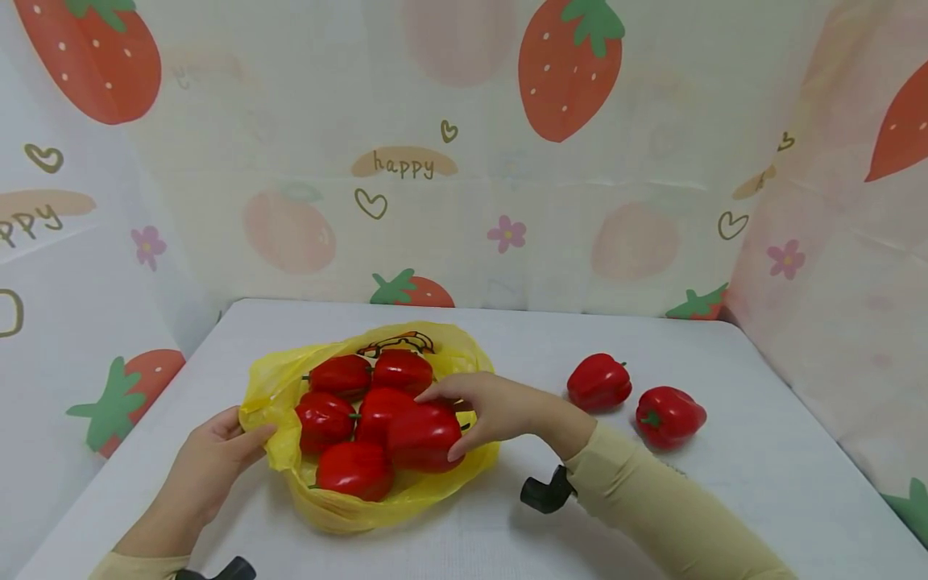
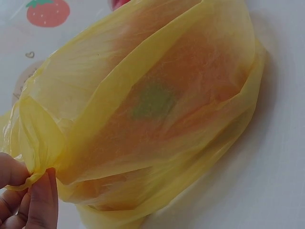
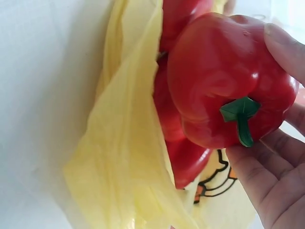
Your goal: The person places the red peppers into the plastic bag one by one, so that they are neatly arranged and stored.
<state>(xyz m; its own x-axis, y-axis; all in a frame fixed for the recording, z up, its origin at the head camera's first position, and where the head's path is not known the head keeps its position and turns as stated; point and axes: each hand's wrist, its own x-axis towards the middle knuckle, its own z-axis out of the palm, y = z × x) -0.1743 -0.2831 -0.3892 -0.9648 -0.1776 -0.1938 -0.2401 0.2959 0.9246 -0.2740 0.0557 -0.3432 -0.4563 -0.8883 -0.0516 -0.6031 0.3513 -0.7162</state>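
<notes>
A yellow plastic bag (image 1: 341,519) lies spread on the table with several red bell peppers (image 1: 326,423) in its mouth. My left hand (image 1: 213,455) pinches the bag's left edge; in the left wrist view its fingers (image 2: 42,202) grip a gathered fold of the yellow film. With thumb and fingers around it, my right hand (image 1: 500,411) holds another red bell pepper (image 1: 424,437) over the ones in the bag. The right wrist view shows the green stem of this held pepper (image 3: 214,76) pointing toward the palm side. Parts of the lower peppers are hidden under it.
Two more red bell peppers (image 1: 598,383) sit on the white table (image 1: 754,483) to the right, near my right forearm. Behind and at both sides stands a strawberry-printed cloth (image 1: 507,201). A black wrist mount (image 1: 547,491) hangs from the right sleeve.
</notes>
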